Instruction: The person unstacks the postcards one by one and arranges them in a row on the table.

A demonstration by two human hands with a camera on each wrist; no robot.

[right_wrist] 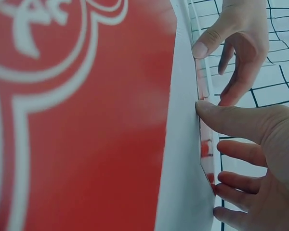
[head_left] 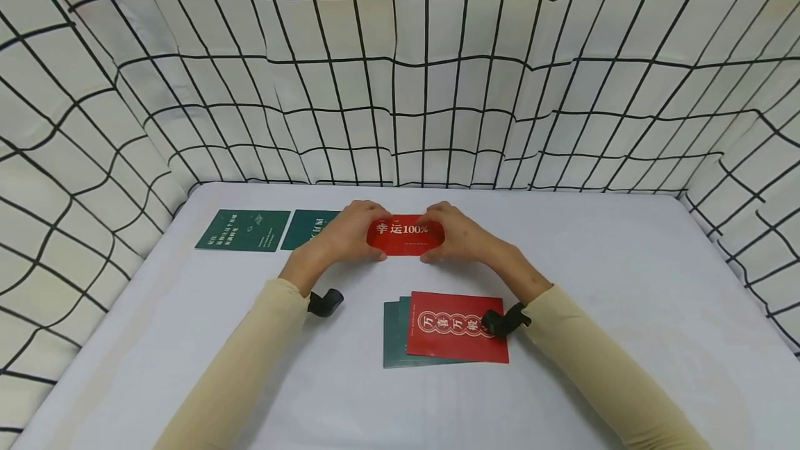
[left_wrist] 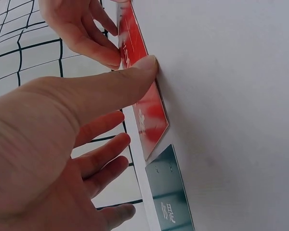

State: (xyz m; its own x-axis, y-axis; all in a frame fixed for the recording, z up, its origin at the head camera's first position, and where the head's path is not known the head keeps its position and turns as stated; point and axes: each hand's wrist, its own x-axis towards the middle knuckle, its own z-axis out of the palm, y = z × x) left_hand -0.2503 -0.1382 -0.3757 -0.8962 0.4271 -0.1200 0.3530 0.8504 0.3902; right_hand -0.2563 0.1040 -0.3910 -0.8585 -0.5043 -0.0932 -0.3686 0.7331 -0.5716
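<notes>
Red card stock is what I have between both hands: a red card printed with white characters, held at the far middle of the white table, just above or on the surface (I cannot tell which from the head view). My left hand pinches its left end, thumb on the near edge and fingers behind; my right hand does the same at the right end. The left wrist view shows my thumb tip pressed to the card's edge with the other fingers spread loosely behind it.

I judge the step in hand to be setting this card down beside the two green cards that lie in a row to the left. The next move, as I read it, calls for lowering it flat and square, then letting go with both thumbs together. Both forearms reach forward, wrists nearly level, over the stack of cards near me, red one on top.
</notes>
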